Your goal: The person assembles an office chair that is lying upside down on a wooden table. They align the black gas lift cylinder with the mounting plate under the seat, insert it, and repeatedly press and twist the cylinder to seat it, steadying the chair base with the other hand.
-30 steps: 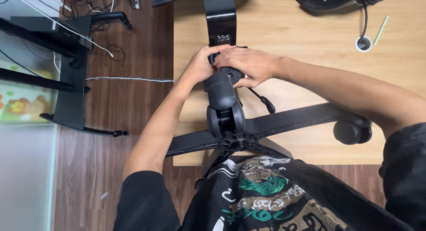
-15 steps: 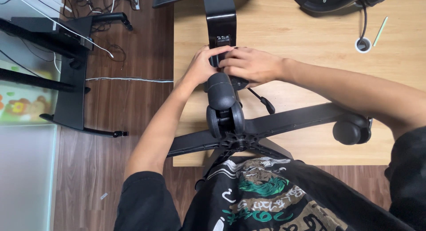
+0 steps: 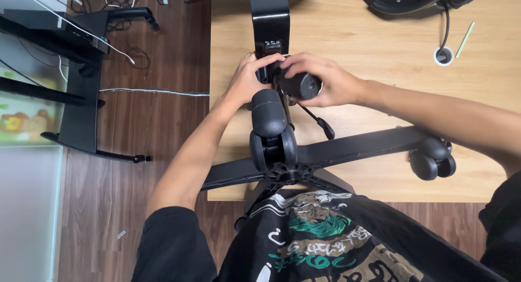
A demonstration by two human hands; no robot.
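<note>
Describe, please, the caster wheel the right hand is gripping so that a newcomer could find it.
On the wooden tabletop lies a black star-shaped chair base. At the tip of its upward arm, the right hand grips a black caster wheel; unlike the caster at the right arm tip, it is covered by fingers.

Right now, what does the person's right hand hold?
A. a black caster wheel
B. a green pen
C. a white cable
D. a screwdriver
A: the right hand wraps around a black caster wheel, close to the end of the black chair base arm.
</note>
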